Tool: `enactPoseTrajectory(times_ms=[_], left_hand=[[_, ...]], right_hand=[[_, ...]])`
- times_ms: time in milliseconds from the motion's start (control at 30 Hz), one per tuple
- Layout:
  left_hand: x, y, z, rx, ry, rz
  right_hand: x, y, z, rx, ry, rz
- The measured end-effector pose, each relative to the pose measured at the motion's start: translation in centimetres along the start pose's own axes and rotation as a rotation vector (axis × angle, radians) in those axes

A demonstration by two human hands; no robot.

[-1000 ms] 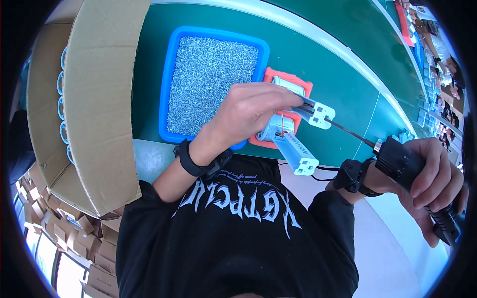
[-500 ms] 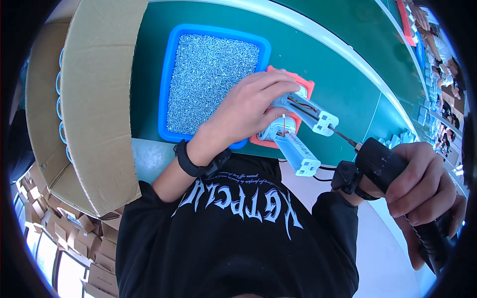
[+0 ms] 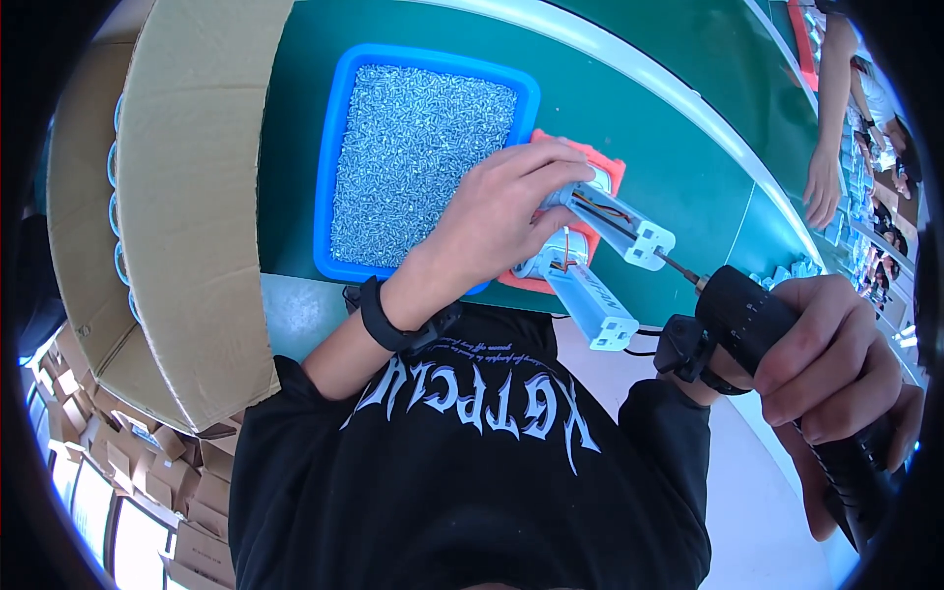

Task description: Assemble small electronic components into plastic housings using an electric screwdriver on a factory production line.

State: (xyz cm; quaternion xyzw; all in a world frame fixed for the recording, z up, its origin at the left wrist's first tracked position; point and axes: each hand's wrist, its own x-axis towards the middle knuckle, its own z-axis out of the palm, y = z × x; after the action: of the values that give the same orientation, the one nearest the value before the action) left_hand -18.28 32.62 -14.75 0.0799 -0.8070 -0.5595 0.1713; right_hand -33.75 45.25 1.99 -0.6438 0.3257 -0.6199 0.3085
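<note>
My left hand (image 3: pixel 503 202) is closed around the upper part of a pale plastic housing (image 3: pixel 629 236) with thin coloured wires inside. In my right hand (image 3: pixel 836 364) is a black electric screwdriver (image 3: pixel 752 320), its bit reaching the square end face of that housing. Whether a screw sits under the bit is too small to tell. A second, similar pale housing (image 3: pixel 595 305) lies beside it, nearer to me, its wires showing at the rounded end. The rounded ends rest in an orange-red foam holder (image 3: pixel 605 162), partly hidden by my left hand.
A blue tray (image 3: pixel 327 167) full of small metal screws (image 3: pixel 423 147) stands left of the holder on the green table (image 3: pixel 678 138). A large open cardboard box (image 3: pixel 202 197) rises at the left. At the far right, another person's arm (image 3: pixel 829 147) hangs over pale parts.
The screwdriver and my right hand have shifted slightly left, with the bit still at the housing's end. Another person's arm has reached further into view at the upper right.
</note>
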Motion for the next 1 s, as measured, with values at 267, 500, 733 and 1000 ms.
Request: enactPoseTrajectory(times_ms=[267, 500, 733, 1000], left_hand=[[0.0, -0.1, 0.2, -0.007, 0.018, 0.02], [-0.1, 0.1, 0.2, -0.058, 0.011, -0.033], [-0.2, 0.1, 0.4, -0.064, 0.018, -0.034], [-0.4, 0.0, 0.9, -0.045, 0.04, -0.016]], right_hand=[[0.5, 0.4, 0.3, 0.016, -0.039, -0.028], [1.1, 1.2, 1.1, 0.072, 0.028, -0.067], [0.6, 2.2, -0.2, 0.153, -0.101, -0.162], [-0.5, 0.5, 0.4, -0.018, 0.143, -0.15]])
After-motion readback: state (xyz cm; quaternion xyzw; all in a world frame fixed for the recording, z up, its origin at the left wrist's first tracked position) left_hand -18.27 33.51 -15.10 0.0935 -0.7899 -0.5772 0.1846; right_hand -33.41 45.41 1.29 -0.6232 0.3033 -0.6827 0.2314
